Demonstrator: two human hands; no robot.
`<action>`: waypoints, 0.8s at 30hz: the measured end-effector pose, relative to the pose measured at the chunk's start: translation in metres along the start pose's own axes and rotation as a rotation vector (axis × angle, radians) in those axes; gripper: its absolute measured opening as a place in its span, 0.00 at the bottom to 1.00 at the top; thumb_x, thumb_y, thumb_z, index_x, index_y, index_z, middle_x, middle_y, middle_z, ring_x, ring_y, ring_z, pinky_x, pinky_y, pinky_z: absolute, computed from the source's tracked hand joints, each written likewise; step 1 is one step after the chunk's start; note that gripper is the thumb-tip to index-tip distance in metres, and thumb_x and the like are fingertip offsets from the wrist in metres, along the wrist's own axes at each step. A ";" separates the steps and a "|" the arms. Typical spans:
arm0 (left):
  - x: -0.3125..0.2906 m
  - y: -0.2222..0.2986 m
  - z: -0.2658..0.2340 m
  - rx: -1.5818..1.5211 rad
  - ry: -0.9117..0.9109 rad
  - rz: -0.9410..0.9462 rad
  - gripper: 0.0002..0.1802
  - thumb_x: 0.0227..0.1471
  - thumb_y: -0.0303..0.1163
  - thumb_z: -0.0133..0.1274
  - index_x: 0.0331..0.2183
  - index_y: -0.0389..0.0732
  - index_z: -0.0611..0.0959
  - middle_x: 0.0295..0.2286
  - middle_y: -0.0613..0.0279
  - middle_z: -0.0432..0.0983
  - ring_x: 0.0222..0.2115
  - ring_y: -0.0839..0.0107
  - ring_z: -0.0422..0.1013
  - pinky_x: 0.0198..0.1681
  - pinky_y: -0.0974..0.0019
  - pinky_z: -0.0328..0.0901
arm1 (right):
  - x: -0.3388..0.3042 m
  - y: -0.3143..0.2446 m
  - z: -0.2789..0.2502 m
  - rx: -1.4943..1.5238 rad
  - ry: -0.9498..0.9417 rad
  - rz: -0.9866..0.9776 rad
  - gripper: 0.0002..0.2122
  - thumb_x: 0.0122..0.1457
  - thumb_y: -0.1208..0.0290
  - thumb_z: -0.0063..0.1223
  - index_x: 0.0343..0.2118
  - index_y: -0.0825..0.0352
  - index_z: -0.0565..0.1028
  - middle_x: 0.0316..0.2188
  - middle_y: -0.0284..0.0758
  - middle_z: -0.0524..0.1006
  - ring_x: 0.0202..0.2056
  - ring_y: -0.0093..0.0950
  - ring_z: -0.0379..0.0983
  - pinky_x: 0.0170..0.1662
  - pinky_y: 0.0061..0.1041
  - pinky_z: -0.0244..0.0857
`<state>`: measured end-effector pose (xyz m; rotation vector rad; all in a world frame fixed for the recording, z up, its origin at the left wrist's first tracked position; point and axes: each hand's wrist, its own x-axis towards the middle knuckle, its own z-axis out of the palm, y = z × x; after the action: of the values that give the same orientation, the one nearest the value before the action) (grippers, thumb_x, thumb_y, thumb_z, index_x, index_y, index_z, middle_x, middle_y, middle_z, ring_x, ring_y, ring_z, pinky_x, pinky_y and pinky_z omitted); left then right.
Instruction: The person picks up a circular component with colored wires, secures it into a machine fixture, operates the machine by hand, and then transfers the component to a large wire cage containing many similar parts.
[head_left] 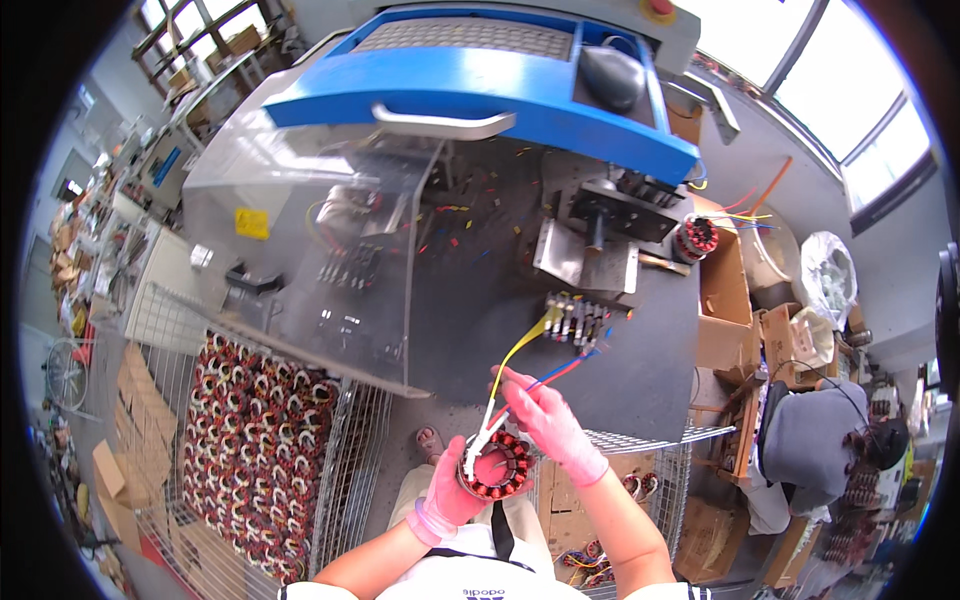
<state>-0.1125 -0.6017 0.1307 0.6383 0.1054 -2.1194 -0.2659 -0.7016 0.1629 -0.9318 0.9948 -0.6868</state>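
Left hand (452, 492) cupped under wound stator (495, 466), low centre. Right hand (545, 418) at one o'clock from it, pinching coloured lead wires (530, 350). Leads stretched toward one o'clock, to terminal clamp block (576, 320). Right hand nearer.

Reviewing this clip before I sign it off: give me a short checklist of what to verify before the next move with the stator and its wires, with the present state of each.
1. Left hand supports the stator from below: ok.
2. Right hand pinches the wires above the stator: ok.
3. Yellow wire reaches the terminal fixture: ok.
4. Red wire and blue wire seated in fixture: cannot tell.
5. Both pink gloves on: ok.
6. Clear guard closed over the machine bed: not ok, raised.
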 end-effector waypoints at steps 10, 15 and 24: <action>-0.141 -0.005 -0.072 -0.282 0.010 0.130 0.46 0.51 0.66 0.43 0.58 0.37 0.64 0.56 0.44 0.61 0.57 0.43 0.58 0.60 0.40 0.52 | -0.042 0.042 0.141 0.619 -0.025 0.150 0.15 0.61 0.69 0.53 0.48 0.70 0.72 0.35 0.36 0.78 0.32 0.19 0.71 0.39 0.16 0.66; -0.248 -0.020 -0.128 -0.392 0.035 0.391 0.41 0.56 0.65 0.34 0.58 0.42 0.65 0.57 0.51 0.61 0.58 0.49 0.58 0.60 0.41 0.53 | -0.089 0.086 0.266 -0.120 -0.274 -0.098 0.10 0.58 0.77 0.53 0.43 0.68 0.76 0.32 0.32 0.78 0.31 0.20 0.74 0.35 0.22 0.68; -0.443 -0.057 -0.248 -0.587 0.068 0.881 0.34 0.57 0.63 0.34 0.52 0.49 0.72 0.47 0.60 0.72 0.49 0.60 0.68 0.51 0.51 0.64 | -0.166 0.177 0.481 -0.976 -1.128 -0.301 0.10 0.54 0.62 0.56 0.32 0.64 0.80 0.29 0.38 0.75 0.33 0.39 0.73 0.37 0.34 0.67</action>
<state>0.1502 -0.1631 0.1197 0.3047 0.3890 -1.1315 0.1188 -0.3255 0.1846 -2.0237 0.0884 0.2182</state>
